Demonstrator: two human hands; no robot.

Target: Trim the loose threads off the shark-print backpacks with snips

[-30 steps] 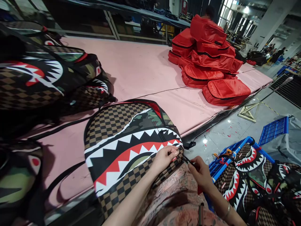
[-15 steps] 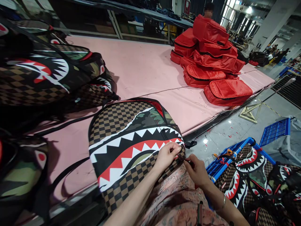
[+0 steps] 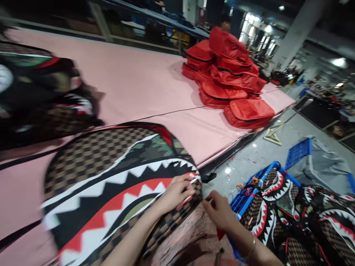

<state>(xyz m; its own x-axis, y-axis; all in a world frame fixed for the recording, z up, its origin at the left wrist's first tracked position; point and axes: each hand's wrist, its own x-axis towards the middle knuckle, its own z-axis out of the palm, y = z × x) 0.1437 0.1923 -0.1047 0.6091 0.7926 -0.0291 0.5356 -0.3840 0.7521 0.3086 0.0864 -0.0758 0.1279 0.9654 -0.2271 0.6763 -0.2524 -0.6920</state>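
A backpack (image 3: 130,181) with a brown-and-black check, a camouflage patch and a printed shark mouth lies at the table's near edge, against my clothing. My left hand (image 3: 177,194) is on its right-hand corner, fingers bent and gripping the checked fabric near the end of the red-and-white teeth. Just right of that corner is my right hand (image 3: 219,210), thumb and fingertips pinched together. What it pinches, if anything, is too small to make out. A bit of red shows below this hand.
Red bags (image 3: 235,81) are piled on the pink table (image 3: 133,85). More shark-print backpacks (image 3: 47,96) lie at the left. On the floor at right, a blue crate (image 3: 252,188) stands by further shark-print bags (image 3: 294,221). A person (image 3: 226,24) is behind the red pile.
The view has swung and come closer to the backpack, which looks larger. My right hand has drawn slightly away from the bag's corner. My left hand stays on it.
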